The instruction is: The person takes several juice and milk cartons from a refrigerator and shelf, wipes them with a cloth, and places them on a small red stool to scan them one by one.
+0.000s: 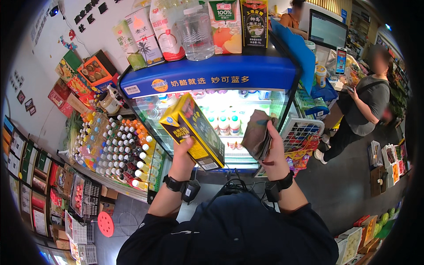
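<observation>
My left hand point(184, 155) grips the lower part of a black and yellow drink carton point(202, 134), which is tilted with its top towards the upper left. In my right hand point(275, 155) is a crumpled grey-brown cloth point(257, 135), held between thumb and fingers. Both hands are in front of a lit display fridge point(207, 74) with a blue header. On the fridge's top stand a clear plastic water bottle point(196, 34), a red and white juice carton point(226, 28), a black coconut drink carton point(254, 24) and several other drinks. White bottles with green caps point(223, 125) are inside the fridge.
Many capped drink bottles point(122, 152) crowd a stand at the left. A white wire basket point(299, 134) is beside the fridge's right side. A person point(367, 102) stands further right, another point(293, 20) near a monitor point(328, 29). A red stool point(106, 224) is at the lower left.
</observation>
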The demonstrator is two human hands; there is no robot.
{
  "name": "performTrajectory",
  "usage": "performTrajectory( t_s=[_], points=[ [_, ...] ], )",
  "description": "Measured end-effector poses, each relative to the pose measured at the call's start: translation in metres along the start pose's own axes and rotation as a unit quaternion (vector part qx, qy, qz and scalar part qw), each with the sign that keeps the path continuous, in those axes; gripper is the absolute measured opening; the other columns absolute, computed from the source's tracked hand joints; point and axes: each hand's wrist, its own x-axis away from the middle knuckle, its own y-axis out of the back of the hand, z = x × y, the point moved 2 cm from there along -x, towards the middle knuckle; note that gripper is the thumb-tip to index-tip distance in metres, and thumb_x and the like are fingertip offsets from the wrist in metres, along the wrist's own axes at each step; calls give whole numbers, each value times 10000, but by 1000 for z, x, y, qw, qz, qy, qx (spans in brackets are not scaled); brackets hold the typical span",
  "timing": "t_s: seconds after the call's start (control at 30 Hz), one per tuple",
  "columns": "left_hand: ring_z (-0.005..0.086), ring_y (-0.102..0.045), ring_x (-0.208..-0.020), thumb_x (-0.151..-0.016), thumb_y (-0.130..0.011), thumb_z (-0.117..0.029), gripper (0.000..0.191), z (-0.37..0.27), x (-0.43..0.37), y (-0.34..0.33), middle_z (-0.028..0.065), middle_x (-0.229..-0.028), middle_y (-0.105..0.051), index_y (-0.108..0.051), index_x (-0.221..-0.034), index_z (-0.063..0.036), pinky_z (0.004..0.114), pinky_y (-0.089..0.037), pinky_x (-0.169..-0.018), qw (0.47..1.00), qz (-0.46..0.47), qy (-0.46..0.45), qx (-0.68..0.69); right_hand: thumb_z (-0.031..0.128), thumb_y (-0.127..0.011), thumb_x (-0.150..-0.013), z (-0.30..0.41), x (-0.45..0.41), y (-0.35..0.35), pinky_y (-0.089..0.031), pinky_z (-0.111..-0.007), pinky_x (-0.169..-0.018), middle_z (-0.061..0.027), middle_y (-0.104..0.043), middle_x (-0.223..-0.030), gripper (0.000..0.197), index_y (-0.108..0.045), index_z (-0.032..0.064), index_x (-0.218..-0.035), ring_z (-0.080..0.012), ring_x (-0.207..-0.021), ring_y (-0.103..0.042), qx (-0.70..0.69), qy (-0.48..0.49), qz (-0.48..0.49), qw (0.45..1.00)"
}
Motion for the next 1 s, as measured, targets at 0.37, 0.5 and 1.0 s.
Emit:
performTrajectory(
  t_s=[0.37, 0.5, 1.0],
  points=[
    [209, -566, -1169, -700, -862, -227, 892, 4, -2, -60, 107, -1279, -548, -334, -1392, -29, 350, -473, -984, 988, 92, -1, -120, 662, -428, -928, -21, 18, -84, -84, -392, -1194, -191, -87, -1619, 1020, -20, -48, -1535, -295, -1503, -83, 373, 273, 324, 826],
    [207, -568, -1167, -702, -860, -230, 884, -3, -7, -57, 107, -1280, -548, -342, -1389, -27, 348, -473, -984, 987, 108, 10, -123, 599, -385, -972, -31, 23, -70, -79, -390, -1194, -207, -77, -1616, 938, -27, -66, -1529, -304, -1503, -83, 358, 257, 336, 832],
    [193, -561, -1190, -697, -853, -163, 814, 2, 0, -48, 94, -1299, -575, -429, -1377, -22, 350, -450, -1006, 973, 172, 44, -145, 491, -362, -993, -14, 12, -91, -55, -391, -1198, -206, 8, -1623, 857, 59, -19, -1538, -305, -1509, -29, 523, 293, 269, 754]
  ],
)
